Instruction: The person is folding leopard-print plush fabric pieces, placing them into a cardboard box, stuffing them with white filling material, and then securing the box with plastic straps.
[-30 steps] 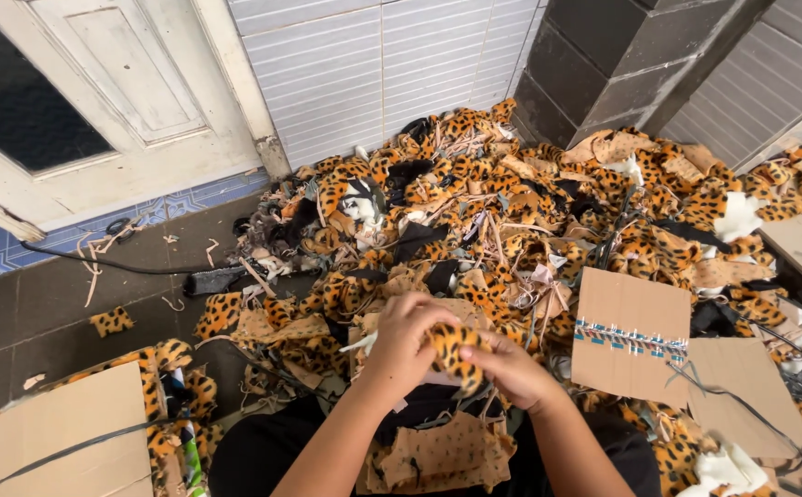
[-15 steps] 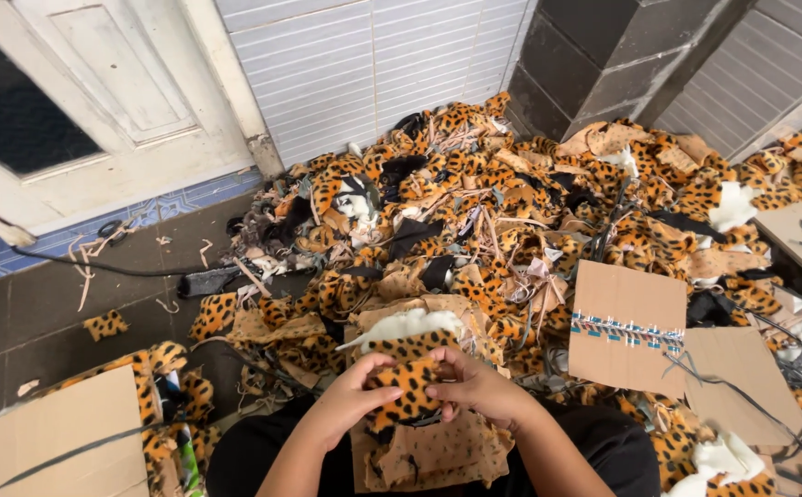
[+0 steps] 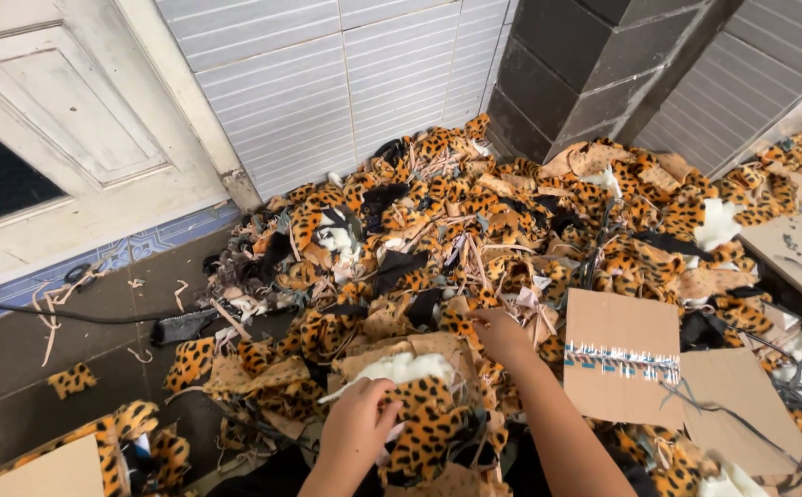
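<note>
Holding: the left hand (image 3: 357, 431) is clenched on a leopard-print plush piece (image 3: 426, 425) with a white fleece edge (image 3: 399, 368), low in the middle of the view, just in front of the person.
Reaching: the right hand (image 3: 502, 336) stretches forward into the scrap heap (image 3: 475, 221), fingertips down among the cuttings; whether it has closed on a scrap I cannot tell.
Piece position: it rests against tan backing scraps (image 3: 401, 350) at the near edge of the heap.
Surroundings: a cardboard sheet (image 3: 622, 354) with a patterned strip lies just right of the right forearm; a second sheet (image 3: 742, 405) lies beside it, crossed by dark cords (image 3: 732, 419).
Farther out: dark floor tiles (image 3: 23, 364), a black cable (image 3: 51, 313), a white door (image 3: 69, 138) and a ribbed white wall (image 3: 327, 83).
Risk: a one-handed hold on limp plush could probably slip, dropping the piece among look-alike scraps where it would be hard to find.
Risk: loose strips and cords near the right hand may snag and drag neighbouring cuttings along.
</note>
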